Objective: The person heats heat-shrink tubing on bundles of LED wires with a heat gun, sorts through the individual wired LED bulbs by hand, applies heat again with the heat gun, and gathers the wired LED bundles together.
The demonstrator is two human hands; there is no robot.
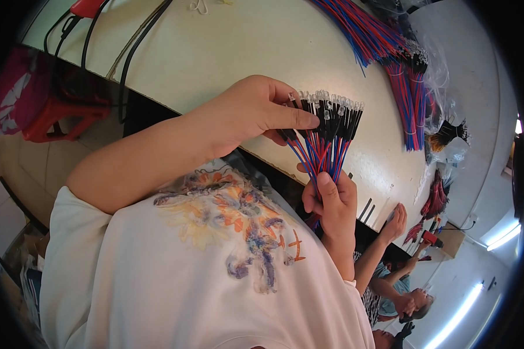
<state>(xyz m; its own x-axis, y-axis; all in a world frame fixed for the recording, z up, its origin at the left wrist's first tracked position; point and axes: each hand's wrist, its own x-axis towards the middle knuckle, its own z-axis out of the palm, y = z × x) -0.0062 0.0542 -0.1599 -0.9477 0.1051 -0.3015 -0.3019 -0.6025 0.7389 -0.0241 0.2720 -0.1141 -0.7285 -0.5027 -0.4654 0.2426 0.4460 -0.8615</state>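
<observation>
LED bundle (326, 145), made of red and blue wires with black sleeves and clear heads, is held up over the near edge of the table (233, 52). Its long axis runs from the right hand (337, 203), where the wires are gathered, away from the body to the fanned heads. The left hand (250, 110) is placed at the left side of this fan, so it is the nearer one to the heads. The wires are gripped by the closed right hand, with its thumb laid on top. Some sleeves at the left edge are pinched between the left thumb and fingers; how many, it cannot be told.

One bundle is counted in the hands; its heads are too crowded to be counted. Farther right, two tied bundles (399, 99) and one loose heap of wires (355, 29) are seen. Two dark strips (365, 209) are placed to the right of the right hand.
</observation>
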